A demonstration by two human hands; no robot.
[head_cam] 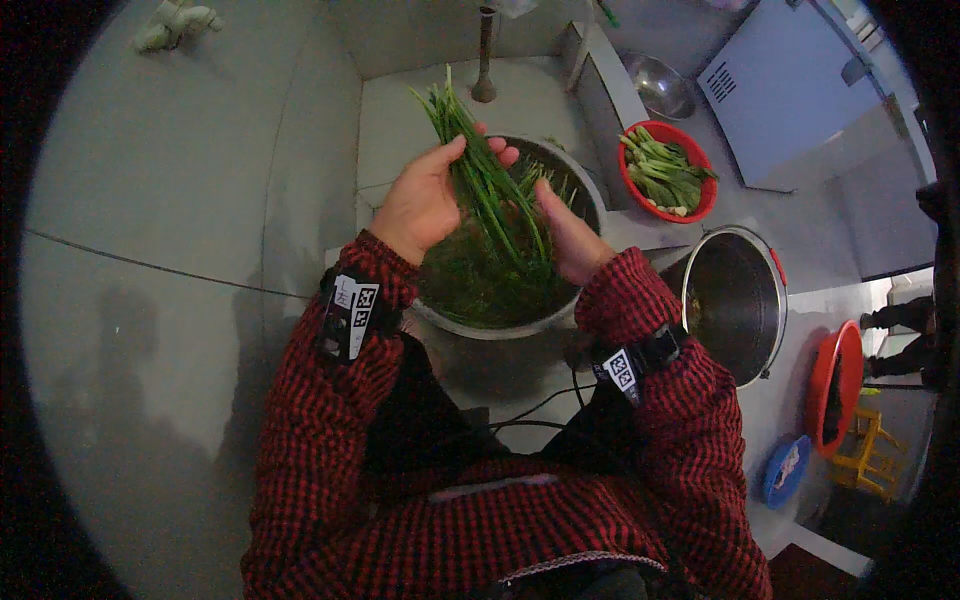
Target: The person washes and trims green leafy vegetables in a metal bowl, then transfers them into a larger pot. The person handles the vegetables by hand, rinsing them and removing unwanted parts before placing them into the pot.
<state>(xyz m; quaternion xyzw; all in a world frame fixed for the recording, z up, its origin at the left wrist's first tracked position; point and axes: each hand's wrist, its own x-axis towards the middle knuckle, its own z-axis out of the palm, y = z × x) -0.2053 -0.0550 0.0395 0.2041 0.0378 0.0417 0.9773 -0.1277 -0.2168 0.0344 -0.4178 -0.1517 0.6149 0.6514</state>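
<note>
A bunch of long green stalks, perhaps chives or scallions, lies slanted over a large round metal basin. My left hand holds the bunch near its pale ends, thumb across the front and fingers behind. On the bunch's right side is my right hand, thumb raised and palm turned towards the stalks; its fingers are mostly hidden, so its grip cannot be told. More greens fill the basin below both hands.
A red basket of leafy vegetables stands right of the basin, near a metal bowl. Closer is a metal bucket with a wire handle. A vertical pipe rises behind the basin. Cables cross near my legs. Another person's legs show at far right.
</note>
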